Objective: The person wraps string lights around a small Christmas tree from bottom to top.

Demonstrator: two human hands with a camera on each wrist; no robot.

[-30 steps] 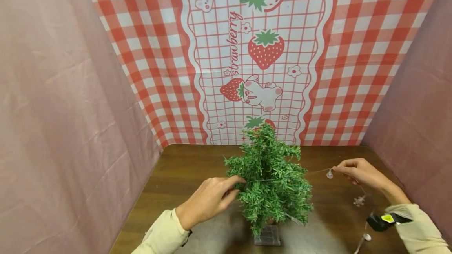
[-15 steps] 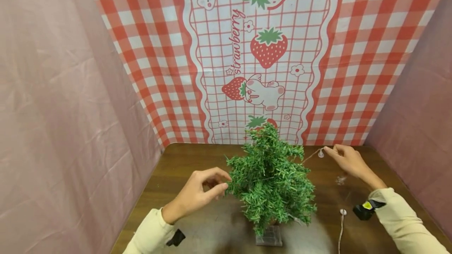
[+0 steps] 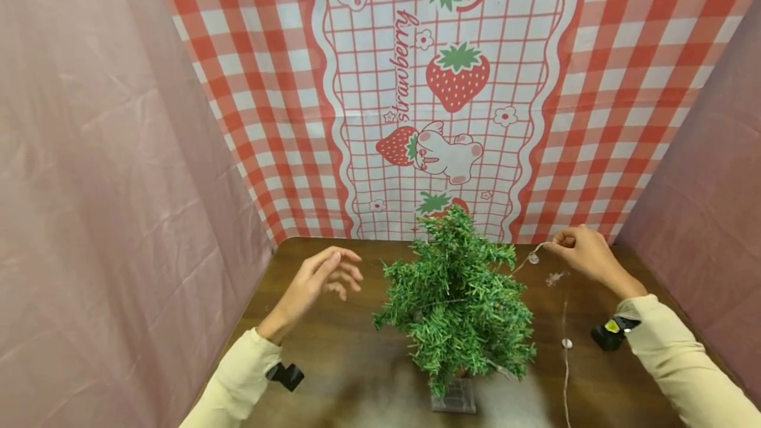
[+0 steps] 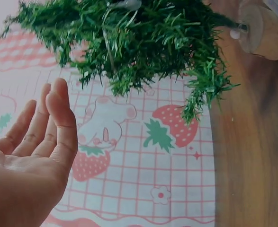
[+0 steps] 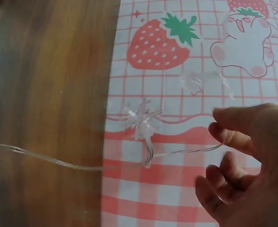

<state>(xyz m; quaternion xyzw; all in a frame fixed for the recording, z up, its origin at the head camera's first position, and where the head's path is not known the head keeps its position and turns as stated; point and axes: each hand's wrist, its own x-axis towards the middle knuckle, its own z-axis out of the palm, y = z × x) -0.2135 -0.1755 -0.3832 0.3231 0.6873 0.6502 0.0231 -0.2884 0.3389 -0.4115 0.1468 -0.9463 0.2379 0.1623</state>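
Note:
A small green artificial tree [image 3: 458, 302] stands upright on a grey square base [image 3: 454, 396]. To its right, my right hand [image 3: 585, 257] pinches a thin clear light string between thumb and forefinger. A round clear bulb [image 3: 533, 258] and a snowflake ornament [image 3: 555, 279] hang by that hand; the snowflake [image 5: 142, 122] shows larger in the right wrist view, left of the right hand [image 5: 243, 165]. Left of the tree, my left hand [image 3: 312, 283] is raised with relaxed fingers, touching nothing. In the left wrist view the left hand [image 4: 39, 146] is below the tree's branches [image 4: 129, 47].
Behind the brown wooden table [image 3: 357, 362] hangs a red and white checked cloth [image 3: 285, 117] with strawberries. Pink cloth [image 3: 119, 183] covers the left side, and another stands on the right. More string with a round white piece [image 3: 567, 343] runs toward the table's front right.
My left hand has let go of the tree's left side and moved up and away from it. The right hand, still pinching the string, has moved toward the back of the table.

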